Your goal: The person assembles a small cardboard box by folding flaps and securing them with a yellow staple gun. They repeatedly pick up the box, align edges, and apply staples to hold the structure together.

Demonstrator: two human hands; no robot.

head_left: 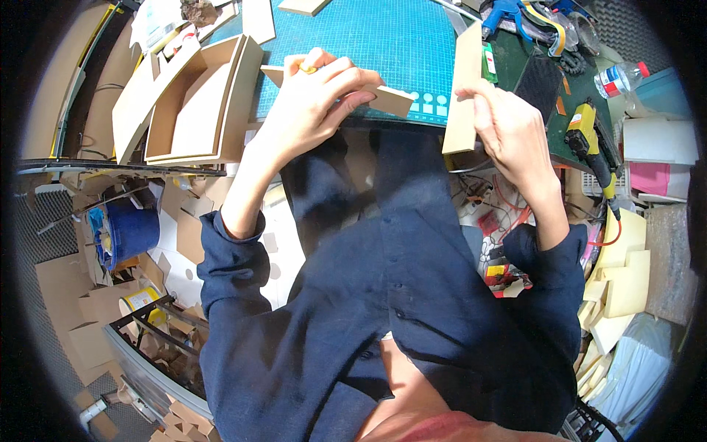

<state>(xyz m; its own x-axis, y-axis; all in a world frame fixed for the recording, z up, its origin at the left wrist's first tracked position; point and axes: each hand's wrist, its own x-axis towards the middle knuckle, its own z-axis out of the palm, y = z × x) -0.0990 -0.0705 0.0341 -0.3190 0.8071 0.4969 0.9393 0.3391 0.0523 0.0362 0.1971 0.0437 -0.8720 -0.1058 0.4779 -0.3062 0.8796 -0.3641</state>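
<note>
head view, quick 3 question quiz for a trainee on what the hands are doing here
1. True or false: the left hand holds a flat cardboard piece over the blue cutting mat.
2. What does the right hand hold? A) a water bottle B) an upright cardboard strip C) a glue gun
3. Which side of the mat has the open cardboard box?

Key: 1 true; 2 B; 3 the person's left.

A counter (574,110) topped by a teal cutting mat (383,37) stands above a floor (81,295) littered with cardboard scraps (103,309).
</note>
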